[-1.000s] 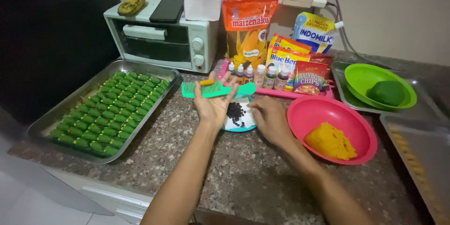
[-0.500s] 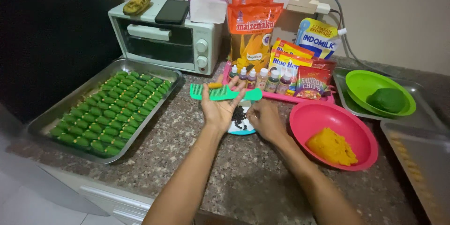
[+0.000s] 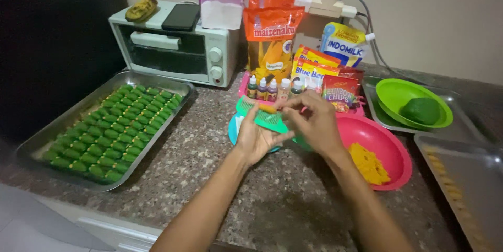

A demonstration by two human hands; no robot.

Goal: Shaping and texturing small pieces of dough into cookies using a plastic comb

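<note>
A small bit of orange dough (image 3: pixel 268 109) sits on a green comb (image 3: pixel 260 116). The comb lies flat across the open palm of the left hand (image 3: pixel 255 139), so that hand is not closed, it just carries the comb. The right hand (image 3: pixel 313 122) comes in from the side. Its fingers (image 3: pixel 287 106) are pinched close together right at the dough, touching it or almost touching it; it is hard to tell which.

To do this step well, I think the dough should be pressed softly onto the comb teeth and rolled gently, so it gets neat lines and does not squash or stick. The left palm should stay level and steady.

Just under the hands is a small blue plate (image 3: pixel 233 130). Beside it, to the right, a pink bowl (image 3: pixel 390 145) holds more orange dough. Far to the left on the tabletop (image 3: pixel 209 147) a metal tray (image 3: pixel 173 85) is full of green pieces in rows.
</note>
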